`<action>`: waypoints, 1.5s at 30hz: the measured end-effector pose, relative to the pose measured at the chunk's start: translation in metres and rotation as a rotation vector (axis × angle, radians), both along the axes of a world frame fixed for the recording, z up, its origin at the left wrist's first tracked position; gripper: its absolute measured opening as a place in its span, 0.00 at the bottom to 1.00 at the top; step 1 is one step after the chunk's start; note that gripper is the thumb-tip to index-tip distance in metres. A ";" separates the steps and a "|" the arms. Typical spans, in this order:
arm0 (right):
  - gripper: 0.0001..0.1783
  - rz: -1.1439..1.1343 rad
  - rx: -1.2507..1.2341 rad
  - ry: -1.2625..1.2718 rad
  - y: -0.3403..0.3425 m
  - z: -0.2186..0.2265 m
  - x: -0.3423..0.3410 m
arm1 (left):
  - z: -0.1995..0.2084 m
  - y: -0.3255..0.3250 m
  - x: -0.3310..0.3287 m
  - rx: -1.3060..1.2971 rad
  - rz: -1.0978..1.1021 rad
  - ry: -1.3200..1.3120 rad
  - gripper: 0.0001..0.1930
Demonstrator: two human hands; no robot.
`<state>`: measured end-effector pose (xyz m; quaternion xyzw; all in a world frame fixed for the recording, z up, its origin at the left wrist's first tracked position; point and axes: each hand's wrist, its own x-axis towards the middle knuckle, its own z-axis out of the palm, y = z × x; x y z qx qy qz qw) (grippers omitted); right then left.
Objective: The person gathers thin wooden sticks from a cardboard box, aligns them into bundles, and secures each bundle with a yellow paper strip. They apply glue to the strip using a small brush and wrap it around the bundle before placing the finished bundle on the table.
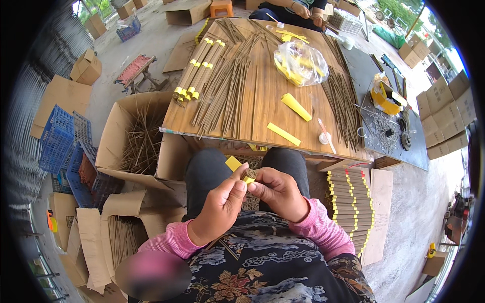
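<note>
In front of my lap, both hands hold a small bundle of thin brown sticks (250, 173), its cut end pointing up at me. A yellow paper strip (233, 162) goes partly around that end, and its loose tail sticks out to the upper left. My left hand (218, 206) is closed, its fingers pinching the strip against the bundle. Fingers of my right hand (279, 193) are closed on the bundle's other side. The bundle's lower length is hidden. On the wooden table (260, 108) ahead lie a single yellow strip (283, 134) and a fanned stack of yellow strips (296, 107).
A small white pot (325, 138) with a brush stands near the table's front. Loose brown sticks (222, 96), banded bundles (199, 70) and a plastic bag (301, 63) lie farther back. Cardboard boxes (129, 134) flank my left; more banded bundles (351, 207) lie right. Another person's hands (309, 14) work opposite.
</note>
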<state>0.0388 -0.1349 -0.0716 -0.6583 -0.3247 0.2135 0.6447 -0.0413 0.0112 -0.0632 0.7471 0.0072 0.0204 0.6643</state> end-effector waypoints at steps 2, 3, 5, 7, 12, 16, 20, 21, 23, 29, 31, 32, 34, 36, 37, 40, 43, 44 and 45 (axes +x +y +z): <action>0.11 0.101 0.098 0.110 -0.002 -0.006 0.003 | 0.004 0.002 -0.001 -0.088 -0.077 0.050 0.22; 0.11 0.159 0.170 0.185 -0.003 -0.008 0.004 | 0.005 0.002 -0.001 -0.132 -0.116 0.074 0.22; 0.09 0.279 0.236 0.224 -0.006 -0.010 0.009 | 0.005 0.002 -0.002 -0.190 -0.174 0.064 0.23; 0.09 0.317 0.232 0.173 -0.009 -0.006 0.013 | 0.002 0.005 -0.001 -0.220 -0.276 0.063 0.25; 0.10 0.428 0.113 -0.015 -0.020 0.000 0.029 | 0.009 0.004 0.004 -0.455 -0.391 0.197 0.37; 0.11 0.490 0.093 -0.064 -0.024 0.005 0.035 | 0.008 0.002 0.005 -0.556 -0.397 0.315 0.41; 0.11 0.469 0.108 -0.106 -0.026 0.001 0.036 | 0.009 0.001 0.008 -0.607 -0.398 0.383 0.44; 0.11 0.479 0.105 -0.117 -0.027 0.002 0.036 | 0.008 0.001 0.008 -0.627 -0.400 0.397 0.44; 0.12 0.495 0.100 -0.139 -0.027 0.003 0.038 | 0.005 0.001 0.009 -0.665 -0.405 0.428 0.45; 0.12 0.529 0.075 -0.168 -0.028 0.009 0.042 | 0.006 -0.001 0.008 -0.622 -0.381 0.470 0.45; 0.12 0.540 0.100 -0.187 -0.028 0.009 0.042 | 0.006 -0.002 0.008 -0.658 -0.374 0.494 0.43; 0.12 0.546 0.113 -0.194 -0.028 0.008 0.042 | 0.005 -0.002 0.007 -0.676 -0.371 0.508 0.43; 0.12 0.539 0.115 -0.213 -0.030 0.010 0.043 | 0.005 -0.002 0.012 -0.709 -0.442 0.534 0.35; 0.13 0.547 0.131 -0.240 -0.032 0.008 0.042 | 0.005 -0.003 0.013 -0.722 -0.486 0.580 0.28; 0.13 0.545 0.142 -0.271 -0.034 0.005 0.042 | 0.004 -0.003 0.013 -0.709 -0.510 0.604 0.25; 0.13 0.550 0.121 -0.277 -0.036 0.009 0.044 | 0.009 -0.005 0.014 -0.632 -0.498 0.614 0.23; 0.13 0.562 0.139 -0.206 -0.035 0.006 0.043 | 0.009 -0.005 0.009 -0.626 -0.430 0.611 0.22; 0.13 0.570 0.122 -0.166 -0.036 0.005 0.041 | 0.007 -0.004 0.008 -0.626 -0.434 0.618 0.22; 0.17 0.557 0.173 -0.234 -0.035 -0.001 0.042 | 0.007 -0.004 0.009 -0.631 -0.464 0.588 0.21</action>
